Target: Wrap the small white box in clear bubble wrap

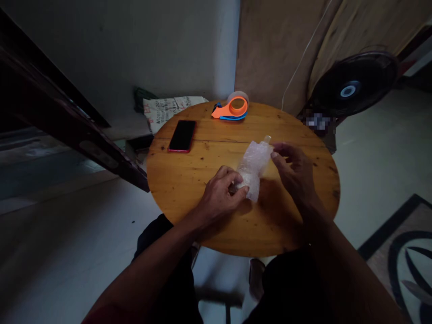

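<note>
A bundle of clear bubble wrap [255, 157] lies slanted on the round wooden table, with a short clear strip, perhaps tape, sticking out at its far end. What is inside the wrap cannot be made out. My left hand [224, 191] is closed on the near end of the bundle, thumb on one side and fingers on the other. At the far right edge of the wrap, my right hand [294, 168] has its thumb and forefinger bent and apart, with the tips next to the wrap or just touching it.
On the table [182, 191] stands an orange and blue tape dispenser [231, 110] at the back. A phone with a red edge [182, 136] lies at the left. Behind are a printed sack [165, 110] and, right, a dark fan [354, 85]. A wooden post [84, 130] rises on the left.
</note>
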`<action>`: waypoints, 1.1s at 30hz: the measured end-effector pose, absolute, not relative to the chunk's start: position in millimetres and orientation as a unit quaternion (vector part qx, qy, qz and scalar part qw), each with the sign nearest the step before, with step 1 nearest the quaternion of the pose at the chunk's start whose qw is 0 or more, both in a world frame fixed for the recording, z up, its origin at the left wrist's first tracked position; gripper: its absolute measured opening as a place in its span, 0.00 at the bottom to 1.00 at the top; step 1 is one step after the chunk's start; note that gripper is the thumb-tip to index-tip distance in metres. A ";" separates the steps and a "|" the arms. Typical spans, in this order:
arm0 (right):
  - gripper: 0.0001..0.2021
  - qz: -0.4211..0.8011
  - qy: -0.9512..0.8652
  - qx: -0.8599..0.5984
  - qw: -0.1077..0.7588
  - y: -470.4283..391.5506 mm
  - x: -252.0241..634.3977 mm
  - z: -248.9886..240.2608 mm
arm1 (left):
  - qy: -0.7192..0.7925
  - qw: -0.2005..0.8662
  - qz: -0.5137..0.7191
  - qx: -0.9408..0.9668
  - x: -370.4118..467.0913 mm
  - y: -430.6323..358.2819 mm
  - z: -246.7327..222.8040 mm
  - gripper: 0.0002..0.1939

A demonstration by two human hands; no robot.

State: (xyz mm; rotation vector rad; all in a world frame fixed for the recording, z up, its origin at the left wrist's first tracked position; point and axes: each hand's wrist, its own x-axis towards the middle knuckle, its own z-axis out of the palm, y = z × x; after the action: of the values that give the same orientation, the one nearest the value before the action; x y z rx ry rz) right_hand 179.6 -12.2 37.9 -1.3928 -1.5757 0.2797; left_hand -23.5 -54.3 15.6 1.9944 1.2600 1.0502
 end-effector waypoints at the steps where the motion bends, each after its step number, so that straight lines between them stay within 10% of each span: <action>1: 0.11 0.104 -0.663 -0.571 0.472 -18.4 174.3 43.2 | 0.461 0.279 0.395 0.744 -23.2 -54.6 15.6 0.06; 16: 0.22 -0.016 -0.759 -0.635 0.143 -33.0 170.2 40.7 | 0.454 0.286 0.400 0.743 -22.8 -55.1 18.1 0.04; 26: 0.20 0.015 -0.740 -0.650 0.172 -35.7 189.0 37.6 | 0.465 0.205 0.387 0.770 -20.5 -57.7 20.0 0.24; 33: 0.16 -0.014 -0.772 -0.608 0.185 -37.7 187.5 37.3 | 0.487 0.243 0.406 0.734 -19.8 -51.8 15.1 0.13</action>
State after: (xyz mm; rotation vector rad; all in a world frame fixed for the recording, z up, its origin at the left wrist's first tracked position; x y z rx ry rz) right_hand 187.5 -37.7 37.3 -1.7138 -2.1758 -0.0404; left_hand -19.8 -51.8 15.1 2.0054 1.3304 1.1089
